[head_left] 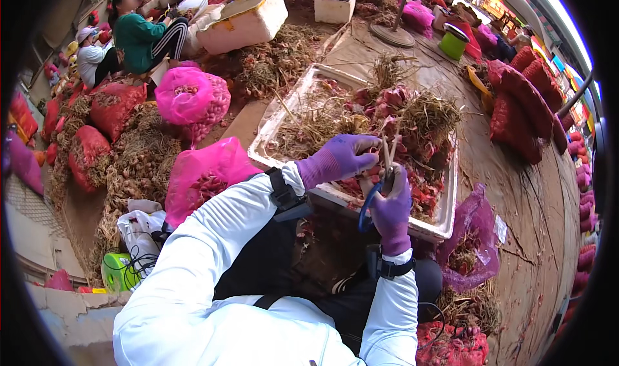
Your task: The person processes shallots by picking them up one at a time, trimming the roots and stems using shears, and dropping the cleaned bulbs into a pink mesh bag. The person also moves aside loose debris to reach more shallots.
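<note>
A pink bag slumps left of the tray. Over the tray's near side, the left hand curls its fingers; I can't tell whether they pinch anything. The scissors point up above the tray, right hand wrapped round them: stiff, light, I'd guess, best gripped by the loops. Tray-right, dry stalks look brittle.

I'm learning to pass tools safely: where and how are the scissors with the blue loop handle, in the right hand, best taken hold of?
Probably pinch the scissors' blue loop-shaped handle, coming from the near side, just left of the purple-gloved right hand: the rounded loop juts out there, while the working end appears to point up and away.
</note>
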### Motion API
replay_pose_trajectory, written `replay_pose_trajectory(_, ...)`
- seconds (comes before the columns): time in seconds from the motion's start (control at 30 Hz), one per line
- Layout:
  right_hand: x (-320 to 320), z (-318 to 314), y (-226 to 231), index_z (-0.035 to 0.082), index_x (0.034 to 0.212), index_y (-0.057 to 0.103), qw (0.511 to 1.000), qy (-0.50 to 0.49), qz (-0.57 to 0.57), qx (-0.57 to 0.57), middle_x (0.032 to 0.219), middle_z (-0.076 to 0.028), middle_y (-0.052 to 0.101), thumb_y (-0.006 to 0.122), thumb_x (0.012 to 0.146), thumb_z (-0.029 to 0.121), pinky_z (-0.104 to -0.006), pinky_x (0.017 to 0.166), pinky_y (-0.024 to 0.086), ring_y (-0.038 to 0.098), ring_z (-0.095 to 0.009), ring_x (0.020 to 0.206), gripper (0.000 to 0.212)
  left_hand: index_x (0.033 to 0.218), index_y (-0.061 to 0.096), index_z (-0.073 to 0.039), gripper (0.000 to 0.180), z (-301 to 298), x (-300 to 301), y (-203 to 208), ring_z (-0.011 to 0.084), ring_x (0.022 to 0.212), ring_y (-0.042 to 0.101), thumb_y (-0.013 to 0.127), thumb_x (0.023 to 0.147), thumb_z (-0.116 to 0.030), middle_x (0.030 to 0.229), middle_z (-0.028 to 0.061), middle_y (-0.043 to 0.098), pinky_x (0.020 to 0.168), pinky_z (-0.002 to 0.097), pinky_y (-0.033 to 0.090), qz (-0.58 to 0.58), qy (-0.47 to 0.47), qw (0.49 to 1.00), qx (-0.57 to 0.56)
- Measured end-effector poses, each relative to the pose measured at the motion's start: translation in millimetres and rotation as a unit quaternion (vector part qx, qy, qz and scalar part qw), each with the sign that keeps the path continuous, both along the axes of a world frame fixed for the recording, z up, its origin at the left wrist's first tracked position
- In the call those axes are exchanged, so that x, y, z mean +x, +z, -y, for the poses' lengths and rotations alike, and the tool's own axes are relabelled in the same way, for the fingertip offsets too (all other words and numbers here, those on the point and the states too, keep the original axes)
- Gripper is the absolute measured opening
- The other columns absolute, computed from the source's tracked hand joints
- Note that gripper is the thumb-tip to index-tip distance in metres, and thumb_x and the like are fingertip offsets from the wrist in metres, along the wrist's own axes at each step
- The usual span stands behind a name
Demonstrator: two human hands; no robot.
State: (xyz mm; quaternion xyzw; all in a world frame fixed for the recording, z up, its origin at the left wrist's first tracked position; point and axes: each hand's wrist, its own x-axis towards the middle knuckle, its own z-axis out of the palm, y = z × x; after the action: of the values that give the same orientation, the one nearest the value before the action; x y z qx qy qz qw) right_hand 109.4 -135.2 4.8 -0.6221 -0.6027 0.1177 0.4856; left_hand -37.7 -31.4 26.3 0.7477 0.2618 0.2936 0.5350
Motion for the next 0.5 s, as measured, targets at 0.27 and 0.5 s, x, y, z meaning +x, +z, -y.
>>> replay_pose_trajectory(0.27,-14,2,-2,0.006,0.107,0.057,0.998,-0.003,-0.041,-0.053,0.078,-0.003,0.053,0.080,0.075,0.026,-0.0312,0.062,0.046,0.054,-0.016,0.069,0.044,0.126,0.055,0.000,0.034,11,-13,5,0.0032,0.084,0.056,0.054,0.095,-0.015,0.098,-0.0012,0.064,0.075,0.0199,0.046,0.092,-0.043,0.987,-0.123)
replay_pose_trajectory(0.5,10,2,-15,0.004,0.112,0.052,0.964,0.038,-0.261,0.016,0.085,-0.003,0.059,0.064,0.092,0.016,-0.0250,0.071,0.047,0.055,-0.009,0.078,0.027,0.123,0.060,-0.008,0.033,14,-80,37,0.0057,0.068,0.061,0.056,0.093,-0.021,0.082,0.0017,0.068,0.058,0.0210,0.049,-0.032,0.051,0.998,-0.008)
